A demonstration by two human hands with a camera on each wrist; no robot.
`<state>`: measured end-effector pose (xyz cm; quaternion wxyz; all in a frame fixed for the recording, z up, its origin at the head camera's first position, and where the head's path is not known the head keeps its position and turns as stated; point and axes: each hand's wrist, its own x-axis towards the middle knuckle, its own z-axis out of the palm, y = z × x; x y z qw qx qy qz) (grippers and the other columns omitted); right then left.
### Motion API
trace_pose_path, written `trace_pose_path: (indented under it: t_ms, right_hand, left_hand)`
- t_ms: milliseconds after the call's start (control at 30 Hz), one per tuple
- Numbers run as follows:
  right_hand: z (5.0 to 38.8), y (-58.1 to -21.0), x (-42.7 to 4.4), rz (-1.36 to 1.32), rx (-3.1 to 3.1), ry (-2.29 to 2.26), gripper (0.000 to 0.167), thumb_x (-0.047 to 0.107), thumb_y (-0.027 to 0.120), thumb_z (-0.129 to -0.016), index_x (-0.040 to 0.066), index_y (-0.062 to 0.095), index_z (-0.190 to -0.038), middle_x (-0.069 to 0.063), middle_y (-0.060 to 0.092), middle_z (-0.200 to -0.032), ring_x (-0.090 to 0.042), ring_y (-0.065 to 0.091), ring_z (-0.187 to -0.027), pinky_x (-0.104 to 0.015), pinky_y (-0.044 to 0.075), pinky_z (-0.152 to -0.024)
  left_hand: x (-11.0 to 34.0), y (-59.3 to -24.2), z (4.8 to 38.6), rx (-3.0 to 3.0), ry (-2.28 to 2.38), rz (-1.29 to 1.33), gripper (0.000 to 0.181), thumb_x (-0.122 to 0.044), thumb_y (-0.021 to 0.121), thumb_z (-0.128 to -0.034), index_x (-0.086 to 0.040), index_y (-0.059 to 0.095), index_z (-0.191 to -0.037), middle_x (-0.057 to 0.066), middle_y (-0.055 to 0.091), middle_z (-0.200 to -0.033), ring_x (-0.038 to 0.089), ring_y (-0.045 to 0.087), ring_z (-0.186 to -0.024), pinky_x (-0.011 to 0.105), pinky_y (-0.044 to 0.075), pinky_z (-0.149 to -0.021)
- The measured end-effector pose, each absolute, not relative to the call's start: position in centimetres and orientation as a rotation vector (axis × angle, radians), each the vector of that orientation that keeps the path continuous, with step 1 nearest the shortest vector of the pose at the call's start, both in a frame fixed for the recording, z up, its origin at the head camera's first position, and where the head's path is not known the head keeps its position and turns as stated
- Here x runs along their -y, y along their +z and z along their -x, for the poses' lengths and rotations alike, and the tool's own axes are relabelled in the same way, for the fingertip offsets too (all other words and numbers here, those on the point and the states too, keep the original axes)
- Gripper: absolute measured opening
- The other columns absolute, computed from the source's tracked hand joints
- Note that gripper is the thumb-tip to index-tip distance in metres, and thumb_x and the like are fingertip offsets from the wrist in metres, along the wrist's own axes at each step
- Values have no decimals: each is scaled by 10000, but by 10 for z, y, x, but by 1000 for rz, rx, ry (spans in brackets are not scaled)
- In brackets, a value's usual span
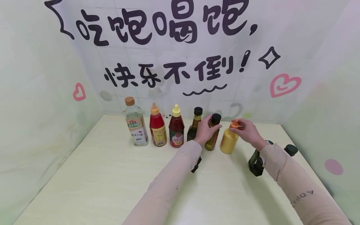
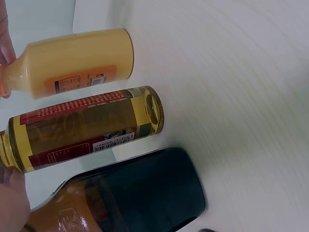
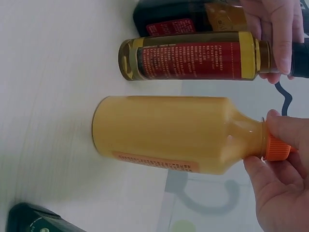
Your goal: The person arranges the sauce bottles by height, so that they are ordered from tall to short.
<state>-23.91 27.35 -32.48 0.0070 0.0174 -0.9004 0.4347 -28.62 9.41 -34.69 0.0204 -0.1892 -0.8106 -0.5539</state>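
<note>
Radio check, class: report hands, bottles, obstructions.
Left hand: grips slim amber bottle. Right hand: holds yellow bottle by orange cap. Both roughly upright. Dark bottle close beside amber one.

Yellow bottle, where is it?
In the head view, the yellow bottle stands right of centre, its cap in the right hand, beside a slim bottle.

The yellow bottle (image 1: 229, 141) is fat and smooth, with its orange cap (image 3: 277, 147) on. Just beside it, not touching, is a thin brown bottle (image 2: 77, 121) with a red label (image 3: 193, 60) and black cap (image 1: 216, 117). Both seem to stand straight up on the pale table (image 1: 98, 178).
</note>
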Motion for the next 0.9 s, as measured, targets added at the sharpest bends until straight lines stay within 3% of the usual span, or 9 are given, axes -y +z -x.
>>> trace_pose_path:
  t_ms: [267, 600, 900]
  right_hand:
    - [239, -326, -273, -43, 2823, 1388, 452, 107, 578, -859, -56, 407, -1244, -277, 465, -1196, -414, 470, -1075, -454, 418, -857]
    - [239, -327, -272, -53, 2823, 1387, 435, 95, 575, -859, -54, 411, -1234, -266, 477, -1185, -401, 480, -1066, -451, 421, -855]
    - [238, -318, -272, -93, 2848, 1372, 453, 118, 555, -876, -87, 394, -1246, -283, 483, -1166, -397, 469, -1081, -461, 412, -869]
  left_hand:
    - [-91, -339, 287, 2601, -1641, 622, 399, -190, 675, -788, -85, 542, -1149, 51, 604, -986, 143, 524, -838, 231, 436, -731]
    - [-93, -332, 286, 2696, -1552, 643, 432, -173, 660, -801, -56, 505, -1187, 62, 566, -1131, 165, 519, -1033, 246, 414, -868]
    - [-94, -329, 288, 2685, -1588, 633, 503, -183, 651, -808, -75, 444, -1253, 69, 527, -1190, 166, 493, -1072, 252, 412, -873]
